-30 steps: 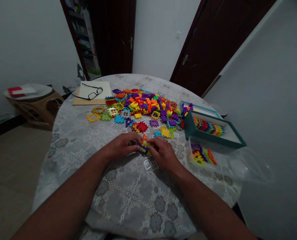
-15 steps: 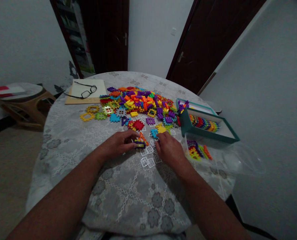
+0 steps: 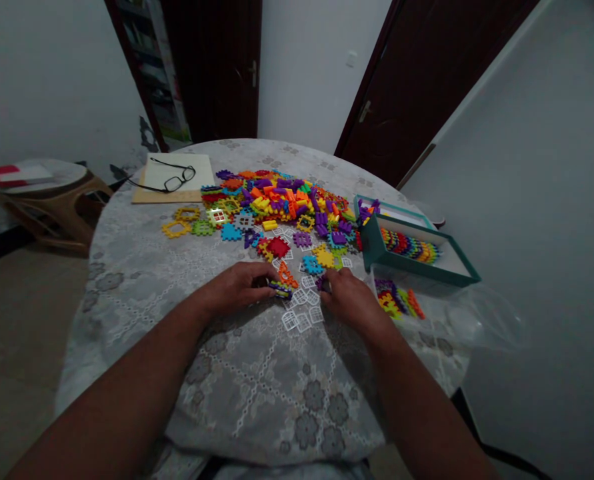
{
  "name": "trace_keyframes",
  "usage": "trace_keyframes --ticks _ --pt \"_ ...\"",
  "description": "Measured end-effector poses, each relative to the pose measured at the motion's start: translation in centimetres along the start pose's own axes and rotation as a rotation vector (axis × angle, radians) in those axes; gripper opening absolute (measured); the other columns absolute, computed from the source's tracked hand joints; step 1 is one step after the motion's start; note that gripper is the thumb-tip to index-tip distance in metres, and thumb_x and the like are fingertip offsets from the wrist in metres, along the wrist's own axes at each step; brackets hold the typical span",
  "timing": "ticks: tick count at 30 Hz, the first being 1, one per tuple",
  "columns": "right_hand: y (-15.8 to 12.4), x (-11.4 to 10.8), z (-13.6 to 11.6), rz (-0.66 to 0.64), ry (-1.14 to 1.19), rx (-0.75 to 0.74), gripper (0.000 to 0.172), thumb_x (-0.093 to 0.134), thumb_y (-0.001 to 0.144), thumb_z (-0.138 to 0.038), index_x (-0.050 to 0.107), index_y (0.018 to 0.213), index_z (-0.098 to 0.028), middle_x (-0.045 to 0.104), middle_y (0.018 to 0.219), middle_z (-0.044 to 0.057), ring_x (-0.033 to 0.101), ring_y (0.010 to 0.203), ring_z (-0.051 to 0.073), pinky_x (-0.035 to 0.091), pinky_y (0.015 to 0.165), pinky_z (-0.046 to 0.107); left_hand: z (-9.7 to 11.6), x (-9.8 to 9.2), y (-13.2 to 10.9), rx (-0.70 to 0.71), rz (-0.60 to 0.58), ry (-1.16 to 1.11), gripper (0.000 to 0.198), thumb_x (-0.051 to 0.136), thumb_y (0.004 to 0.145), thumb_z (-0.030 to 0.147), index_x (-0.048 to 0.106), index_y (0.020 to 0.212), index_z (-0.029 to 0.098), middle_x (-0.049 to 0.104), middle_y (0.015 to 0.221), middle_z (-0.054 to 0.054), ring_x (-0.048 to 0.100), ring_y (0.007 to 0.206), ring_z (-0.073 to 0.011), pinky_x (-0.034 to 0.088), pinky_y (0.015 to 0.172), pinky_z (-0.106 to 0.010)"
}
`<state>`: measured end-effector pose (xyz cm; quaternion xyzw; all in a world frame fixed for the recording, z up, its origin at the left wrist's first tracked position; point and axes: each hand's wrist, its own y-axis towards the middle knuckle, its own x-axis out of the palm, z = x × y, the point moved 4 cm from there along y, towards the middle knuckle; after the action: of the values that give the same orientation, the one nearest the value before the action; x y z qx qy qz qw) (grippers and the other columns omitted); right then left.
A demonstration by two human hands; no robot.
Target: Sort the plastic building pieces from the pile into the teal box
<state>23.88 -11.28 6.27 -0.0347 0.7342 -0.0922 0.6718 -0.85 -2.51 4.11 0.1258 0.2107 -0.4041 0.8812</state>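
My left hand (image 3: 247, 285) pinches a small stack of toothed plastic building pieces (image 3: 281, 289), purple and yellow-green, at its fingertips. An orange triangular piece (image 3: 287, 274) lies just beyond that stack. Across from it, my right hand (image 3: 349, 293) is closed at the fingertips on a dark purple building piece (image 3: 321, 283), partly hidden by the fingers. A blue toothed piece (image 3: 313, 265) and a yellow one (image 3: 324, 256) lie just past the right hand. White window-grid pieces (image 3: 301, 297) are spread on the cloth between both hands.
A large heap of coloured pieces (image 3: 281, 200) covers the table's middle back. At right stand a green box (image 3: 427, 267) with rows of pieces and a clear plastic container (image 3: 427, 327). Glasses (image 3: 173, 183) rest on a pad (image 3: 204, 175) at back left.
My right hand has moved slightly right and toward me, uncovering the blue and yellow pieces. A purple piece now shows at its fingertips. My left hand stays nearly still with its stack.
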Motion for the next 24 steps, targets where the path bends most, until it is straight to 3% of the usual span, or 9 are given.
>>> trace_keyframes --ticks 5,7,10,13,18,24 --pt "-0.1 -0.7 -0.3 0.120 0.099 0.011 0.030 0.062 0.101 -0.029 0.067 0.129 -0.018 0.068 0.122 0.018 0.070 0.108 0.030 0.051 0.092 0.038 -0.1 -0.2 0.0 0.015 0.024 0.020 0.019 0.076 0.092 0.033 0.078 0.109 0.024 0.079 0.103 -0.004 0.070 0.090 -0.0194 0.054 0.081 -0.031" --pt "-0.2 -1.2 -1.0 0.162 0.296 -0.080 0.026 0.061 0.100 -0.027 0.068 0.125 -0.020 0.071 0.122 0.014 0.068 0.110 0.027 0.051 0.095 0.036 0.1 -0.2 0.0 0.021 0.024 0.012 0.019 0.075 0.091 0.031 0.077 0.109 0.024 0.079 0.103 -0.004 0.069 0.088 -0.0189 0.053 0.080 -0.030" --pt "-0.3 -1.3 -2.4 0.122 0.675 -0.238 0.024 0.056 0.101 -0.024 0.070 0.120 -0.023 0.074 0.120 0.007 0.068 0.108 0.022 0.051 0.093 0.033 0.3 -0.1 0.0 0.021 0.007 -0.011 0.020 0.073 0.092 0.028 0.077 0.110 0.022 0.078 0.099 -0.004 0.068 0.084 -0.0178 0.052 0.076 -0.029" --pt "-0.1 -0.3 -3.7 0.067 0.867 -0.262 0.024 0.049 0.104 -0.026 0.071 0.116 -0.023 0.075 0.108 0.004 0.067 0.099 0.020 0.050 0.085 0.031 0.0 -0.1 0.0 -0.016 0.008 -0.003 0.021 0.073 0.092 0.025 0.076 0.112 0.023 0.076 0.093 -0.002 0.066 0.080 -0.0166 0.050 0.074 -0.028" --pt "0.3 1.4 -5.1 0.125 0.854 -0.366 0.032 0.045 0.112 -0.036 0.070 0.098 -0.021 0.070 0.091 0.004 0.066 0.089 0.020 0.047 0.078 0.031 -0.3 0.0 -0.1 -0.023 0.003 -0.066 0.023 0.074 0.093 0.026 0.073 0.115 0.021 0.076 0.090 -0.002 0.067 0.082 -0.0165 0.051 0.079 -0.029" --pt "0.3 1.7 -5.8 0.232 0.793 -0.485 0.035 0.045 0.115 -0.036 0.077 0.119 -0.022 0.078 0.111 0.008 0.071 0.102 0.022 0.052 0.092 0.034 0.1 -0.3 -0.2 -0.032 0.048 -0.065 0.030 0.074 0.090 0.024 0.069 0.120 0.021 0.074 0.088 0.000 0.068 0.081 -0.0176 0.052 0.079 -0.031"
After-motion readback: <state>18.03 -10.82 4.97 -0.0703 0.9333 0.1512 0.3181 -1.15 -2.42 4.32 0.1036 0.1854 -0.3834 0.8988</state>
